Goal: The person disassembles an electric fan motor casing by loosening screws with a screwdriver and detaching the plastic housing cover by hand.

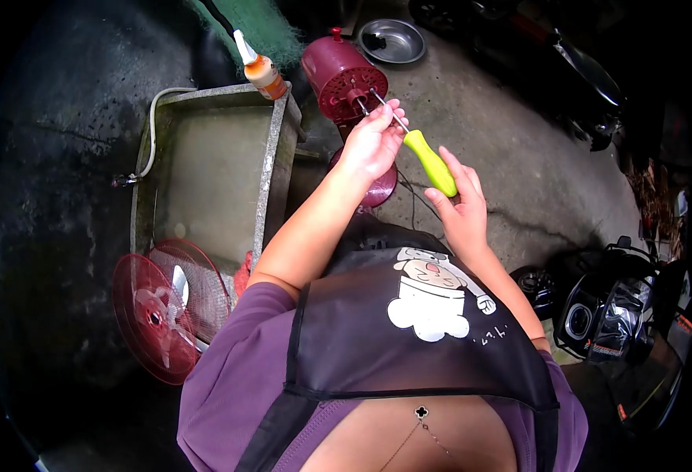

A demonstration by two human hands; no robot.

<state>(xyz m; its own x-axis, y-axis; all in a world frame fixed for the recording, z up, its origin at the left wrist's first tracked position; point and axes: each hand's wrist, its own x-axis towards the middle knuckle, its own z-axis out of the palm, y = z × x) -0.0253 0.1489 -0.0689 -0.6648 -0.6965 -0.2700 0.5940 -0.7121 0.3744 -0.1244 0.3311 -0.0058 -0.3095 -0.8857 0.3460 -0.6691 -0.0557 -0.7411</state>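
A maroon fan motor housing (344,77) with a vented face and a metal shaft sits on its stand, tilted toward me. The thin blade of a screwdriver (431,164) with a yellow-green handle reaches the vented face. My left hand (373,143) is closed with its fingertips around the blade, close to the housing. Around the back end of the handle, my right hand (464,200) is closed with thumb and fingers on either side. The fan's round base (379,187) shows partly behind my left forearm.
At left stands a stone sink (266,181) with an orange bottle (264,76) on its corner and a white hose (155,118). Red fan guards with blades (157,318) lean below it. A metal bowl (393,41) rests on the concrete floor. Motorbike parts (609,315) stand at right.
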